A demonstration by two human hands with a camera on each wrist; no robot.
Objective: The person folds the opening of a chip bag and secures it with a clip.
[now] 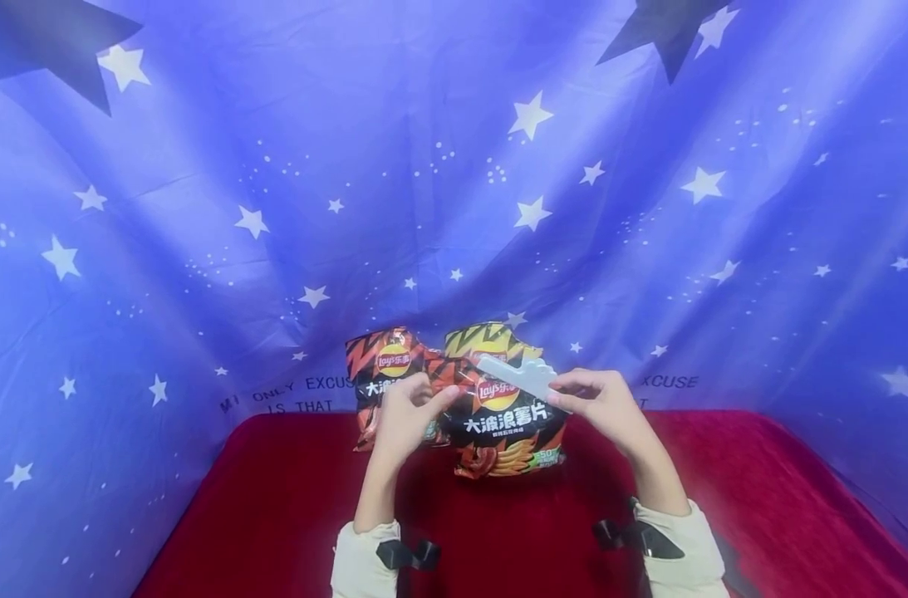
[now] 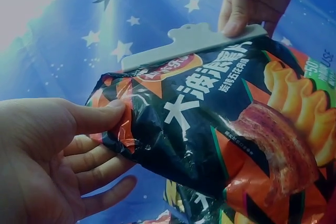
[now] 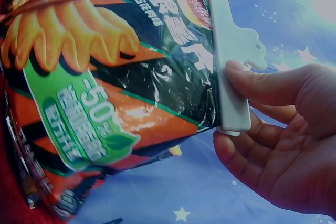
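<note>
A black and orange bag of potato chips (image 1: 507, 440) is held up by both hands, its front showing wavy chips and bacon. My left hand (image 1: 403, 414) pinches the bag's upper left corner between thumb and fingers, as the left wrist view shows. A pale, whitish bag clip (image 2: 197, 43) lies along the top edge of the bag. My right hand (image 1: 601, 400) pinches that clip near its right end, with the thumb on the front face and fingers behind. Whether the clip is fully clamped on the bag cannot be told.
Behind the held bag stand a red chip bag (image 1: 379, 386) to the left and a yellow chip bag (image 1: 491, 336). A red cloth (image 1: 289, 507) covers the table. A blue curtain (image 1: 424, 166) with stars hangs behind it.
</note>
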